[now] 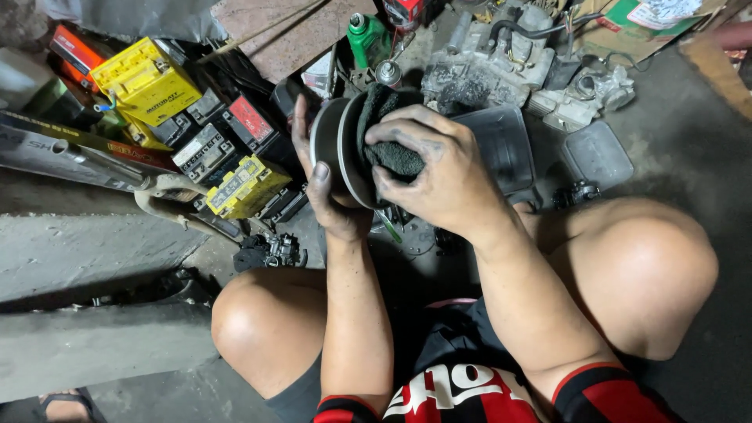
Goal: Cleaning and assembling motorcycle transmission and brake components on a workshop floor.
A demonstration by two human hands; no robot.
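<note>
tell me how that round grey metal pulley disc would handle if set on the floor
The round grey metal pulley disc looks solid, so probably heavy for its size. Stood on its circular rim it could roll. Grime on the left hand suggests a greasy, slippery surface.

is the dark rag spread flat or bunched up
Bunched up: the dark rag is wadded under the right hand, pressed against the metal pulley disc.

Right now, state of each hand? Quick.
Left hand: closed around the round metal pulley, gripping it from beneath.
Right hand: closed on a dark rag, pressing it against the pulley's face.
</note>
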